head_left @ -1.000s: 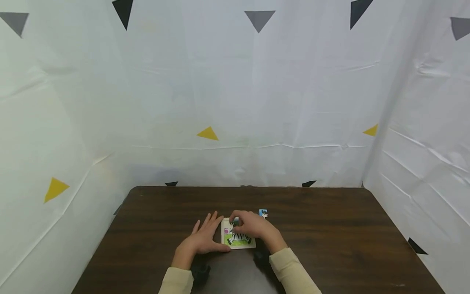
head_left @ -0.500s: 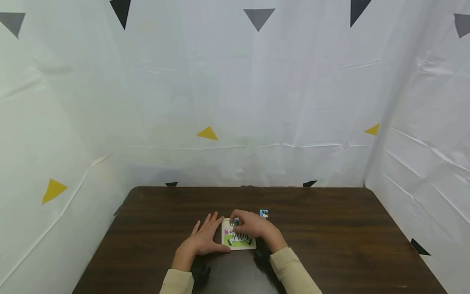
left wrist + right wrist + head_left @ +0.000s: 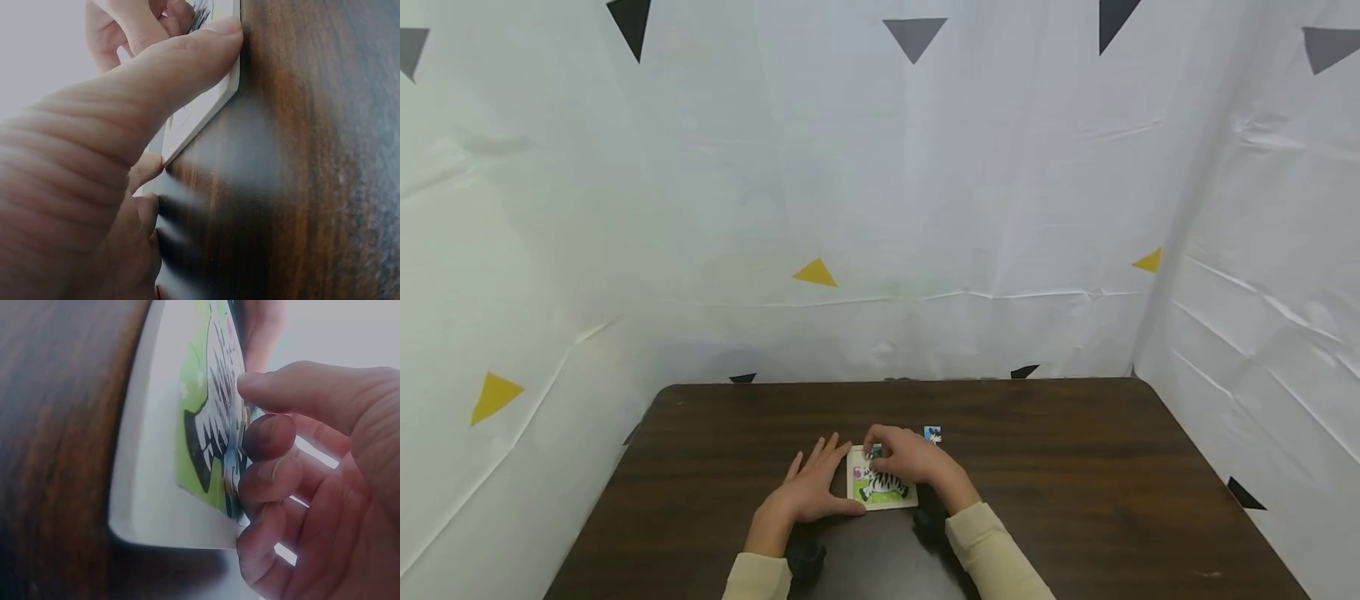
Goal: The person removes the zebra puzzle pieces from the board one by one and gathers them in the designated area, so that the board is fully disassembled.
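Note:
A small jigsaw puzzle with a zebra picture (image 3: 886,485) lies in a pale tray (image 3: 140,481) on the dark table. My left hand (image 3: 812,493) rests at the tray's left side with fingers spread. Its thumb (image 3: 209,47) presses on the near rim, and the index fingertip (image 3: 149,167) touches the far left corner. Over the upper part of the picture, my right hand (image 3: 910,457) has curled fingers and pinches a puzzle piece (image 3: 239,409) between thumb and fingertips. That piece is mostly hidden by the fingers.
One loose blue puzzle piece with black and white markings (image 3: 932,433) lies beyond the right hand. The wooden table (image 3: 1075,475) ends at white sheeting (image 3: 1000,208) with coloured triangles behind and on both sides.
Hands, tray and loose piece sit slightly further left in the head view, as does the whole background. Both hands keep their places on the puzzle.

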A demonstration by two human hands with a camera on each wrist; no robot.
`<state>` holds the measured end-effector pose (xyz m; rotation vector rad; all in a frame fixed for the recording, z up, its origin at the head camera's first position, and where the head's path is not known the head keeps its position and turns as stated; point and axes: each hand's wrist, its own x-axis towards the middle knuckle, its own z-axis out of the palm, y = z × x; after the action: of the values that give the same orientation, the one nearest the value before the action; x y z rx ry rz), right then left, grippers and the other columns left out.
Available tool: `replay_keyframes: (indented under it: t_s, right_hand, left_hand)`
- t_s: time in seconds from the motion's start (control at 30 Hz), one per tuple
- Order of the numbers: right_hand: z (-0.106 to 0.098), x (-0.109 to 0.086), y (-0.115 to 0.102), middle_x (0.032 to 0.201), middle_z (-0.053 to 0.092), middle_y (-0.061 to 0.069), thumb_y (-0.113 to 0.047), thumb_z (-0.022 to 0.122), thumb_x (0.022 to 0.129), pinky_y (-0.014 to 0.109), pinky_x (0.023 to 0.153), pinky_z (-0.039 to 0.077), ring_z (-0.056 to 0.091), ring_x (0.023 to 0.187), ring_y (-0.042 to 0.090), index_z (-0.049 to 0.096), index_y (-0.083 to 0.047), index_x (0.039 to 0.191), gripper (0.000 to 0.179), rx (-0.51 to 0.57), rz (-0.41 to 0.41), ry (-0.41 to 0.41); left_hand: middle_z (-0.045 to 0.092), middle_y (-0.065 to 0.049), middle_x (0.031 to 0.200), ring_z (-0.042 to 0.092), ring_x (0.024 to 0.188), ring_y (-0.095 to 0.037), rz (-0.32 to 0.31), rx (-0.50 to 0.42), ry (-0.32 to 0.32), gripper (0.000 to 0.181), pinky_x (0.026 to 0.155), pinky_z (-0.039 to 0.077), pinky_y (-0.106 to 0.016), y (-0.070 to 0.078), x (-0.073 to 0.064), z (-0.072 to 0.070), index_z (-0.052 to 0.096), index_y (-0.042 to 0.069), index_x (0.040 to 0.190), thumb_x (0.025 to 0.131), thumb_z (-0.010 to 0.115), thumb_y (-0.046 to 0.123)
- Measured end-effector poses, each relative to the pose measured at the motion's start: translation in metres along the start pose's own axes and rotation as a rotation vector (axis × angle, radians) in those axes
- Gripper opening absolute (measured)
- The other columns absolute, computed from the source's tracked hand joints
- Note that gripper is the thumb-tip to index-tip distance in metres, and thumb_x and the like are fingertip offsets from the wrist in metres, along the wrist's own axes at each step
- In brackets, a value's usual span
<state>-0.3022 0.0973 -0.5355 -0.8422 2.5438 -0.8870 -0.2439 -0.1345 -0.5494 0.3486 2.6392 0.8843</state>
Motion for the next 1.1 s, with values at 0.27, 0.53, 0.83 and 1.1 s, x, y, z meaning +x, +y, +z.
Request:
replay_keyframes:
  t_s: [0.27,0.53,0.83,1.1]
  right_hand:
    - [0.0,-0.001,0.003,0.078,0.063,-0.001,-0.018,0.07,0.106,0.029,0.055,0.046,0.055,0.061,0.012,0.07,-0.013,0.123,0.018,0.052,-0.005,0.02]
    - [-0.001,-0.001,0.006,0.074,0.06,0.001,-0.014,0.068,0.105,0.029,0.056,0.043,0.052,0.06,0.013,0.07,-0.01,0.123,0.019,0.073,0.004,0.033]
    - [-0.002,0.001,0.01,0.071,0.059,-0.001,-0.014,0.069,0.104,0.027,0.054,0.042,0.051,0.057,0.011,0.072,-0.009,0.123,0.02,0.068,-0.003,0.054]
    - [-0.012,-0.002,0.003,0.072,0.058,-0.001,-0.016,0.069,0.105,0.027,0.054,0.042,0.049,0.057,0.011,0.073,-0.008,0.126,0.022,0.076,-0.023,0.1]
  left_hand:
    - [0.015,-0.017,0.181,0.009,0.169,-0.042,0.004,-0.006,0.004,0.117,0.131,0.001,-0.072,-0.004,0.002,0.003,0.031,0.014,0.171,0.082,0.088,0.065]
    - [0.015,-0.015,0.182,0.01,0.169,-0.042,0.009,0.002,0.005,0.114,0.131,0.003,-0.072,-0.002,0.001,0.001,0.031,0.015,0.171,0.084,0.088,0.06]
    - [0.015,-0.017,0.181,0.008,0.169,-0.043,0.026,-0.019,0.006,0.117,0.131,0.001,-0.072,-0.002,0.001,0.0,0.031,0.013,0.171,0.082,0.087,0.065]
    - [0.015,-0.019,0.181,0.008,0.168,-0.045,0.03,-0.026,0.015,0.121,0.13,-0.001,-0.074,-0.005,0.002,0.002,0.031,0.013,0.171,0.079,0.087,0.069]
